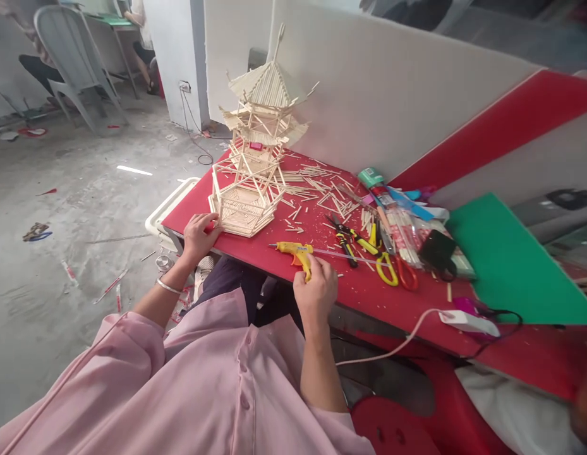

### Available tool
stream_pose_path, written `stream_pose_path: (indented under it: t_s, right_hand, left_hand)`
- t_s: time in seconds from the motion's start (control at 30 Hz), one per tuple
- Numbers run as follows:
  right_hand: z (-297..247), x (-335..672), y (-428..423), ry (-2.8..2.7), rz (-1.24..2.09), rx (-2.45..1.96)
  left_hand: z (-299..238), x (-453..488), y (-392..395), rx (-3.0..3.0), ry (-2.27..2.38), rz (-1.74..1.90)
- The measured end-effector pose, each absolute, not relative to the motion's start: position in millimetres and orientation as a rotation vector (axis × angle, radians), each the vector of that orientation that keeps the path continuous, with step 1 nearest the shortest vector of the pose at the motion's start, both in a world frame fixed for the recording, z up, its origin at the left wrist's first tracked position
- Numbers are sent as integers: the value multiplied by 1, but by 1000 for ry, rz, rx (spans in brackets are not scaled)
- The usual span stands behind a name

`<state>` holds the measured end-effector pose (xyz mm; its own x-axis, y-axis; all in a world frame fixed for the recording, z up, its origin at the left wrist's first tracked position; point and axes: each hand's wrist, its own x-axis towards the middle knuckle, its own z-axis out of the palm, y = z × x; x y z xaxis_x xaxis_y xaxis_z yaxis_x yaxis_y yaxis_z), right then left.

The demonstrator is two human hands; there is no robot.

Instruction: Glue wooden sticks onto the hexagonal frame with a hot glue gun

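Note:
My right hand [316,287] is wrapped around the handle of a yellow hot glue gun [294,248] with an orange trigger. A clear glue stick [340,254] sticks out of its rear, and its nozzle points left. My left hand [198,239] is at the near left corner of a hexagonal base [243,212] made of thin wooden sticks, fingers drawn together. A small red spot shows at those fingers; what they pinch is unclear. Behind the base, a pagoda model [269,88] of the same sticks stands upright, with tiered roofs.
Loose sticks [316,183] litter the red table [284,265]. On the right lie black-and-yellow pliers [345,240], scissors [387,268], bagged sticks [402,227], a green board [525,265] and a white power strip [468,322]. A partition [369,107] stands behind; a white stool [167,208] is left.

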<state>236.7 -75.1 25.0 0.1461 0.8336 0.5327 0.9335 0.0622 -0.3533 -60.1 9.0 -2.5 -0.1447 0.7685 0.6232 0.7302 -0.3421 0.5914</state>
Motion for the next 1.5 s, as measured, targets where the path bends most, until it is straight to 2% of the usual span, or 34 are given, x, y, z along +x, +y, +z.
stream_pose_path:
  t_s: [0.2, 0.37, 0.5, 0.63, 0.77, 0.9, 1.07, 1.33, 1.5]
  right_hand:
    - [25, 246, -69, -1644, -54, -1837]
    - [33, 245, -63, -1727, -56, -1727]
    - [55, 252, -38, -1911, 72, -1748]
    - [84, 263, 15, -2112, 220, -1824]
    - [103, 268, 82, -2338, 126, -1912]
    - [104, 261, 134, -2419, 83, -1913]
    - [88, 247, 169, -2573, 65, -1888]
    - [89, 247, 175, -2721, 92, -1836]
    - [113, 280, 120, -2650, 131, -1729]
  left_hand:
    - [6, -48, -17, 1841, 1881, 1828]
    - [24, -17, -38, 2265, 1433, 1601]
    - [34, 9, -34, 2248, 1307, 1447]
    - [39, 34, -25, 2012, 1211, 1352]
    - [43, 63, -17, 1526, 1122, 1289]
    - [47, 88, -7, 1084, 1011, 1193]
    - [52, 98, 2, 879, 978, 1131]
    - [52, 109, 12, 797, 1004, 1122]
    - [60, 114, 12, 730, 972, 1196]
